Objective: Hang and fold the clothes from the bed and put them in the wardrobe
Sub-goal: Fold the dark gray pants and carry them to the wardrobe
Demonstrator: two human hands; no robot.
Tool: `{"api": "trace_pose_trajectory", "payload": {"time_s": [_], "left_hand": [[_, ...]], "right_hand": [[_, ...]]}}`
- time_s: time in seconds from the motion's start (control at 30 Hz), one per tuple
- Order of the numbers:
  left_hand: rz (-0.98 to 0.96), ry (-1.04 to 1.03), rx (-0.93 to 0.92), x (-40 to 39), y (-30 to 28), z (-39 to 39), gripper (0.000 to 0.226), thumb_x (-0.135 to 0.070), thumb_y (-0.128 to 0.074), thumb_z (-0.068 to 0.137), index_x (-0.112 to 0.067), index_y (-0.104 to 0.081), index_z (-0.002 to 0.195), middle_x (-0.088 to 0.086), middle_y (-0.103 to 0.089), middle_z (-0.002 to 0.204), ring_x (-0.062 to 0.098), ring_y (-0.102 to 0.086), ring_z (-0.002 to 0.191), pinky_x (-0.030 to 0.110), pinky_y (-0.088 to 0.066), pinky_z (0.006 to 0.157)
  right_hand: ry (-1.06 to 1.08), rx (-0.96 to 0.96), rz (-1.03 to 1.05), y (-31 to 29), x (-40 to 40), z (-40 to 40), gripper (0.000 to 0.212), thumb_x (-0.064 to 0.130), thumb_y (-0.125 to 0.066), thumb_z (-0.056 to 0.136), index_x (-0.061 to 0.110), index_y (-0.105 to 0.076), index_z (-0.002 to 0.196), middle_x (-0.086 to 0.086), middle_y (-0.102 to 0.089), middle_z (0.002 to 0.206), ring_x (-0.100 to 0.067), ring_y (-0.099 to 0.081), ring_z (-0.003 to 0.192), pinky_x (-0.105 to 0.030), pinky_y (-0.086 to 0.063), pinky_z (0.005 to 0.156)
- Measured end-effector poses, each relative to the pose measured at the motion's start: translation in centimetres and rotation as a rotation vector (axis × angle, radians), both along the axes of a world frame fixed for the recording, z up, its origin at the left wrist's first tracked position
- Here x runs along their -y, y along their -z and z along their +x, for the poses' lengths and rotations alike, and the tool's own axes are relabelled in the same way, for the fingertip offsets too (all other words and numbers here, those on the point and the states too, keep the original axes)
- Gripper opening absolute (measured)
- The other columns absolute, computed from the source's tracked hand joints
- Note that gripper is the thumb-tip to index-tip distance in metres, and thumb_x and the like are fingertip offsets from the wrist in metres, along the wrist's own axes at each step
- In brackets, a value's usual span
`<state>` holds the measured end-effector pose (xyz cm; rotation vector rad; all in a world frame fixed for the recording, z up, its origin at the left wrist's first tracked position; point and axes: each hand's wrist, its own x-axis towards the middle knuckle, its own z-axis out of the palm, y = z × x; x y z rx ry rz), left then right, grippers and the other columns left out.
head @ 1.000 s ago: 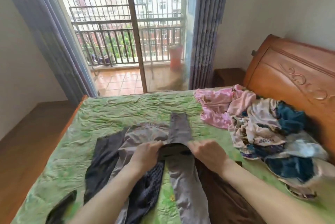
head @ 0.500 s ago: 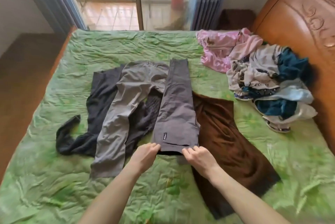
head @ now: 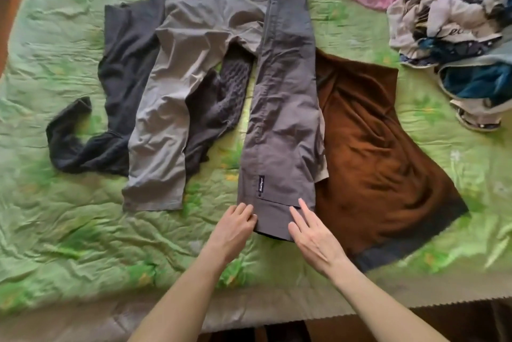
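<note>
Grey trousers (head: 279,109) lie flat, mid-bed (head: 69,231), over brown garment (head: 388,153). Left hand (head: 231,231) fingers curled at near hem's left corner; right hand (head: 313,236) fingers straight, apart, resting on hem.

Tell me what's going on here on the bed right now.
A person is folding clothes on a bed with a green bedspread. Both hands are at the near end of a dark grey pair of trousers folded lengthwise: the left hand touches its left corner, the right hand rests flat-fingered on its right edge. A lighter grey pair of trousers, black garments and a brown garment lie spread around it. An unsorted pile of clothes waits at the far right.
</note>
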<state>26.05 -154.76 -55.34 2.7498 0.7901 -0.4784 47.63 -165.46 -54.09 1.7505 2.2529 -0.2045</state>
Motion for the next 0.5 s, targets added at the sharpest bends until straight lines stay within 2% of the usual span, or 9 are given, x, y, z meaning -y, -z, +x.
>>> {"api": "trace_pose_trajectory", "payload": {"time_s": [0.1,0.17,0.33,0.4,0.43,0.5], "left_hand": [[-0.009,-0.027,-0.002,1.0,4.6,-0.3,0.031,-0.007,-0.059,0.071,-0.009,-0.076,0.097,0.02,-0.069,0.132,0.038,-0.064,0.127,0.045,-0.054,0.107],[-0.005,-0.013,-0.019,1.3,7.0,-0.5,0.029,-0.005,-0.069,0.069,-0.007,-0.076,0.097,0.024,-0.064,0.14,0.04,-0.057,0.137,0.053,-0.048,0.112],[-0.086,0.033,-0.017,1.0,11.4,-1.1,0.054,-0.016,-0.087,0.053,-0.006,-0.074,0.105,0.02,-0.064,0.141,0.036,-0.058,0.136,0.053,-0.048,0.112],[-0.08,0.077,0.012,0.7,12.5,-1.5,0.065,-0.021,-0.088,0.051,-0.006,-0.072,0.112,0.021,-0.062,0.143,0.037,-0.057,0.138,0.053,-0.044,0.116],[-0.064,0.109,0.021,0.4,12.9,-1.9,0.072,-0.024,-0.088,0.05,-0.005,-0.072,0.117,0.021,-0.06,0.145,0.037,-0.056,0.139,0.053,-0.043,0.117],[-0.026,0.191,0.037,-0.5,13.5,-2.6,0.088,-0.032,-0.089,0.051,-0.005,-0.068,0.133,0.022,-0.055,0.151,0.038,-0.052,0.142,0.052,-0.041,0.119]], "right_hand": [[-0.008,-0.024,-0.007,4.7,0.8,-0.4,0.035,0.011,-0.037,0.092,0.011,-0.072,0.091,-0.022,-0.067,0.134,-0.043,-0.056,0.134,-0.044,-0.056,0.1],[-0.02,-0.047,-0.019,7.4,1.3,-0.6,0.036,0.011,-0.038,0.09,0.01,-0.074,0.094,-0.022,-0.066,0.136,-0.04,-0.058,0.134,-0.043,-0.057,0.099],[0.006,-0.087,-0.047,11.9,2.5,-1.1,0.039,0.015,-0.041,0.086,0.009,-0.075,0.104,-0.022,-0.062,0.141,-0.039,-0.06,0.132,-0.043,-0.057,0.099],[0.045,-0.134,-0.041,13.0,2.8,-0.9,0.034,0.034,-0.054,0.094,0.01,-0.073,0.108,-0.022,-0.058,0.146,-0.039,-0.055,0.137,-0.046,-0.053,0.105],[0.065,-0.197,-0.031,13.5,2.9,-0.7,0.041,0.045,-0.057,0.097,0.009,-0.071,0.111,-0.022,-0.057,0.147,-0.038,-0.054,0.138,-0.046,-0.052,0.107],[0.051,-0.302,0.064,14.4,2.9,0.2,0.046,0.047,-0.052,0.104,0.008,-0.069,0.119,-0.019,-0.057,0.148,-0.035,-0.052,0.141,-0.046,-0.052,0.106]]}}
